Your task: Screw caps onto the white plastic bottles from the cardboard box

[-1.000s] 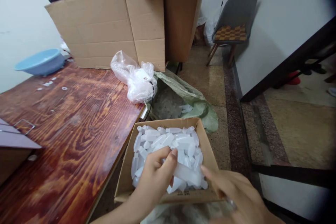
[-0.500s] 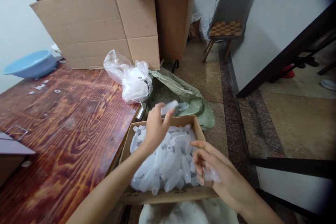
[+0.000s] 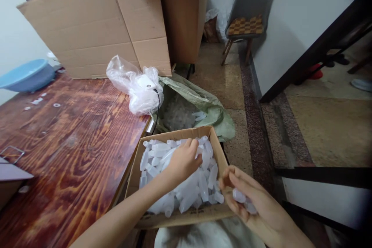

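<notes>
In front of me is an open cardboard box (image 3: 221, 148) full of small translucent plastic bottles (image 3: 187, 197). Over its middle is my left hand (image 3: 186, 159), fingers curled down among the bottles; what they pinch, if anything, is hidden. My right hand (image 3: 247, 197) is palm up at the box's right edge, its fingers curled around small plastic bottles (image 3: 238, 195), of which only rounded ends show. Just beyond the box, a green woven sack (image 3: 221, 122) lies open, with more translucent pieces inside.
A reddish wooden table (image 3: 87, 131) fills the left side, bearing a blue basin (image 3: 29, 75), a clear plastic bag (image 3: 139, 89) around a white device with a cable, and a large cardboard box (image 3: 87, 27). A grey chair (image 3: 251, 4) stands farther back on the floor.
My left hand held a bottle up near the sack; it has come down into the box, and that bottle no longer shows. My right hand has moved slightly right and turned its palm up.
</notes>
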{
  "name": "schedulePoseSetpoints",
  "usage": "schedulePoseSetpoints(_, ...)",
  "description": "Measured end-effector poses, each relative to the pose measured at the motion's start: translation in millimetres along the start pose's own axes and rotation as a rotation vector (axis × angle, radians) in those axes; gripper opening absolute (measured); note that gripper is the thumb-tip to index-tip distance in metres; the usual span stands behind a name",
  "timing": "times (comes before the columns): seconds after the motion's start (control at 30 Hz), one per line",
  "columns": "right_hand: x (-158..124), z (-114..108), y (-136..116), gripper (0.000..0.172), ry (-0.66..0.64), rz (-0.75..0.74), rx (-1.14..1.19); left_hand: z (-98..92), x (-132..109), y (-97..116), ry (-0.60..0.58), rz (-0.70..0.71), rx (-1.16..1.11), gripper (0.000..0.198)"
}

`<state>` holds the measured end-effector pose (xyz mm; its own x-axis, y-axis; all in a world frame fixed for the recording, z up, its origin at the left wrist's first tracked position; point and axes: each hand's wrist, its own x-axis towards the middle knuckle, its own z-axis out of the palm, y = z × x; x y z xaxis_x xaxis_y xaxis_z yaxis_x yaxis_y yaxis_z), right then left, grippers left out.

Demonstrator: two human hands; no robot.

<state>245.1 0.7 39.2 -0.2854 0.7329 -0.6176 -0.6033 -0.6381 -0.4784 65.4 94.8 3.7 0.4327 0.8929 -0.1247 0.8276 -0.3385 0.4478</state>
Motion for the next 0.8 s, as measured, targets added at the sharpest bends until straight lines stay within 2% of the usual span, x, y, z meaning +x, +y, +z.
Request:
schedulePoseSetpoints(0.1, 3.6, -1.8, 4.7, 0.043, 0.078, -0.233, -0.191, -24.2, -18.2, 9.6, 0.059, -0.015, -0.152, 0.023)
schedulePoseSetpoints(0.17, 4.2, -3.7, 6.6, 0.043, 0.136, -0.303, -0.280, -35.4, -33.0, 17.0, 0.108, -0.053, -0.385, 0.021)
schedulePoseSetpoints(0.27, 1.6, -6.2, 8.2, 0.039, 0.158, -0.333, -0.373, -40.7, -52.0, 26.3, 0.150, -0.191, -0.803, 0.020)
schedulePoseSetpoints(0.37, -4.4, -4.1, 10.4, 0.037, 0.175, -0.410, -0.464, -37.2, -63.9, 33.5, 0.154, -0.300, -1.045, 0.026)
schedulePoseSetpoints(0.43, -8.6, 0.2, 12.0, 0.034, 0.205, -0.492, -0.512, -34.2, -69.0, 37.6, 0.149, -0.334, -1.121, 0.030)
schedulePoseSetpoints(0.5, -11.3, 4.9, 13.1, 0.031, 0.165, -0.530, -0.516, -32.1, -73.1, 41.0, 0.142, -0.354, -1.152, 0.033)
schedulePoseSetpoints(0.6, -10.5, 9.2, 14.5, 0.032, 0.088, -0.520, -0.417, -29.0, -78.6, 44.5, 0.150, -0.366, -1.192, 0.035)
schedulePoseSetpoints(0.67, -7.6, 9.2, 16.2, 0.032, 0.087, -0.521, -0.359, -26.3, -82.5, 46.3, 0.141, -0.365, -1.247, 0.036)
schedulePoseSetpoints(0.8, -4.6, 5.0, 20.0, 0.035, 0.091, -0.480, -0.505, -22.7, -90.0, 48.2, 0.095, -0.342, -1.359, 0.037)
